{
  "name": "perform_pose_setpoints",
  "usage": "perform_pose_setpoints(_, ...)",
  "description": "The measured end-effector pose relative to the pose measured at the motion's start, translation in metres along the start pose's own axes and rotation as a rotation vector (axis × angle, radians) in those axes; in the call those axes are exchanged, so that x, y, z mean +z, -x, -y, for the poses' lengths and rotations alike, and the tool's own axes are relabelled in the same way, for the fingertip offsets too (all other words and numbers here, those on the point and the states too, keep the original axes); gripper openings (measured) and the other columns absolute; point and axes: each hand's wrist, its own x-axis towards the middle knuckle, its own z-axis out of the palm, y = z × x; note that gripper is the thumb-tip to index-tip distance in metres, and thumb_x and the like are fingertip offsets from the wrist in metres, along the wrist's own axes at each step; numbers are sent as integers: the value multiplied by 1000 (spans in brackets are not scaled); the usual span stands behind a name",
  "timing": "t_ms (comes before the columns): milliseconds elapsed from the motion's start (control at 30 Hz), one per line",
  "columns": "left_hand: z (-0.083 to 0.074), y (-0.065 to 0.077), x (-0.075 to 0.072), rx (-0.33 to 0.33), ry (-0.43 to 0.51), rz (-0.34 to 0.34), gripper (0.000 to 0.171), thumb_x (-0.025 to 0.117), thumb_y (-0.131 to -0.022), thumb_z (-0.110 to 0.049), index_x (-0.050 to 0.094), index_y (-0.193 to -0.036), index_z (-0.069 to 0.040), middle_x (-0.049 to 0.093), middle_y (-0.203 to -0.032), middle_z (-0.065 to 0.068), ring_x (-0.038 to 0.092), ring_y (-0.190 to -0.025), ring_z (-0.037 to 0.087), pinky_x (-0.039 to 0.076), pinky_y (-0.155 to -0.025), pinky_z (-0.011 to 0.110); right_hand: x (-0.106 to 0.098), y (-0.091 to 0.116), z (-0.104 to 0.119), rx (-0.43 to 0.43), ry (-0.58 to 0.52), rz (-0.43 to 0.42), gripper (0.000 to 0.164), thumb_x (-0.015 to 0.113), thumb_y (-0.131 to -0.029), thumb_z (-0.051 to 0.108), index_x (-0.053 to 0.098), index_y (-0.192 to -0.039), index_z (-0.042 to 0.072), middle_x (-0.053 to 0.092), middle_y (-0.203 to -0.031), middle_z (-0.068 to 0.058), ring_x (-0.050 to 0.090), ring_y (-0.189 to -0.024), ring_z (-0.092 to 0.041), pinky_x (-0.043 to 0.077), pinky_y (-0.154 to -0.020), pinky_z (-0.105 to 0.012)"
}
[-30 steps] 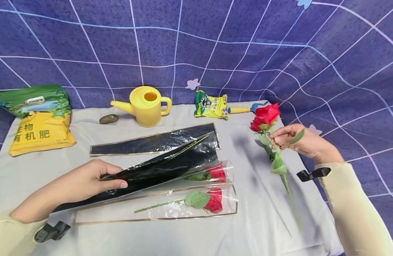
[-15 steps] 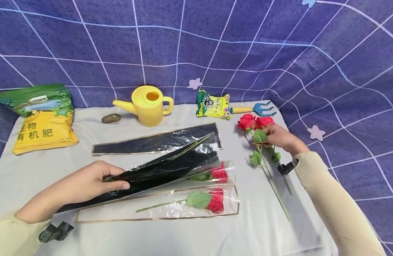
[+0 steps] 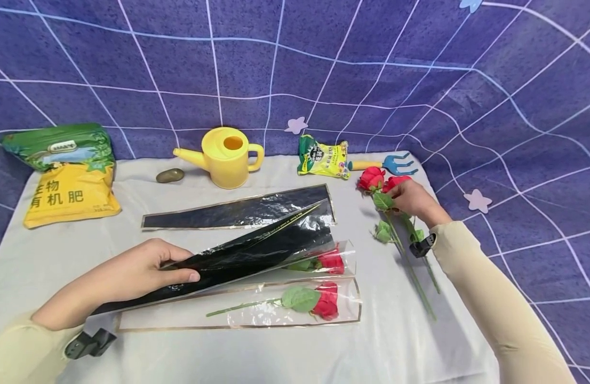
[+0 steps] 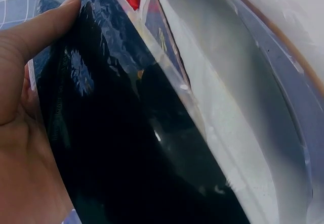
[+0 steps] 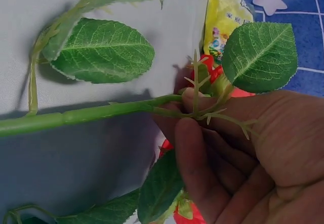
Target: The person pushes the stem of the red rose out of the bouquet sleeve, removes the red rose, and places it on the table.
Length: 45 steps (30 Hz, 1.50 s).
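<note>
Currently, left hand (image 3: 156, 269): pinches black flower sleeve (image 3: 271, 242), eight o'clock;
right hand (image 3: 415, 201): pinches red rose (image 3: 370, 180) by stem, three o'clock;
leaves (image 3: 383, 201): may tangle with neighbouring rose (image 3: 396, 183), dragging it along.

The head view looks forward and down over the table (image 3: 276, 354), sharing the hands (image 3: 148, 271) (image 3: 414, 200) with 2 close wrist views.

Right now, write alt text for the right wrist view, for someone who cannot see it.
A right hand pinches a green stem with jagged-edged leaves, against a pale cloth. Red petals show partly behind it, and a yellow packet shows near the top.
</note>
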Motion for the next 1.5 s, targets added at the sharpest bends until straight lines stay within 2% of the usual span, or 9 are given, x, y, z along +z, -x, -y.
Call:
perform_pose_setpoints(200,0,-1,0,-11,11,7,12,62,-91,-26,70,-100,-24,68,-91,-10,58,-72,5,49,-66,25,-9,3,-2,3,25,-91,15,64,-83,4,72,-94,-2,69,-75,-7,60,-58,-12,47,-55,-26)
perform_pose_setpoints(467,3,-1,1,-7,19,12,11,62,-91,-26,70,-98,-24,68,-88,-10,56,-69,5,48,-63,25,-16,19,22,-200,26,-604,25,62,-90,27,71,-107,10,68,-99,-6,61,-84,-19,44,-75,-34)
perform_pose_setpoints(533,3,-2,1,-10,10,12,11,62,-91,-27,70,-98,-25,67,-88,-10,56,-68,5,47,-63,25,-11,32,45,-347,-72,-521,32,66,-88,27,67,-115,8,64,-113,-7,59,-97,-20,43,-83,-33)
perform_pose_setpoints(633,2,-5,2,-10,-3,17,9,61,-91,-29,69,-93,-26,66,-83,-10,53,-65,3,46,-61,24,2,56,84,-592,-258,-201,56,71,-84,36,56,-127,2,58,-123,-13,54,-111,-26,43,-89,-38)
perform_pose_setpoints(767,1,-10,3,-2,-26,19,9,61,-91,-32,68,-89,-26,64,-79,-10,51,-63,3,46,-60,25,25,82,129,-734,-399,123,71,71,-80,43,50,-130,-4,58,-121,-15,56,-105,-31,44,-84,-51)
perform_pose_setpoints(967,1,-12,2,-50,-79,-14,11,61,-90,-35,69,-94,-29,66,-86,-13,55,-68,4,47,-62,25,50,84,145,-674,-540,167,5,66,-87,2,61,-84,0,57,-78,-7,55,-73,-24,46,-67,-34)
perform_pose_setpoints(1100,3,-7,-3,-70,-102,-83,11,63,-90,-34,68,-99,-30,66,-84,-13,54,-61,6,46,-57,26,55,73,130,-607,-671,142,3,60,-90,-2,58,-87,-2,53,-78,-13,50,-69,-26,44,-63,-30)
perform_pose_setpoints(1267,3,3,-10,-128,-164,-240,16,66,-88,-33,68,-102,-27,66,-82,-14,55,-61,6,45,-56,25,54,65,120,-515,-832,175,22,53,-96,10,55,-115,-2,58,-106,-17,57,-92,-29,45,-84,-39)
perform_pose_setpoints(1500,0,-1,-16,-162,-205,-289,24,66,-87,-37,67,-108,-26,67,-91,-16,63,-77,6,49,-64,24,52,63,137,-483,-587,35,25,69,-86,11,66,-110,6,66,-100,-9,59,-78,-35,49,-63,-30)
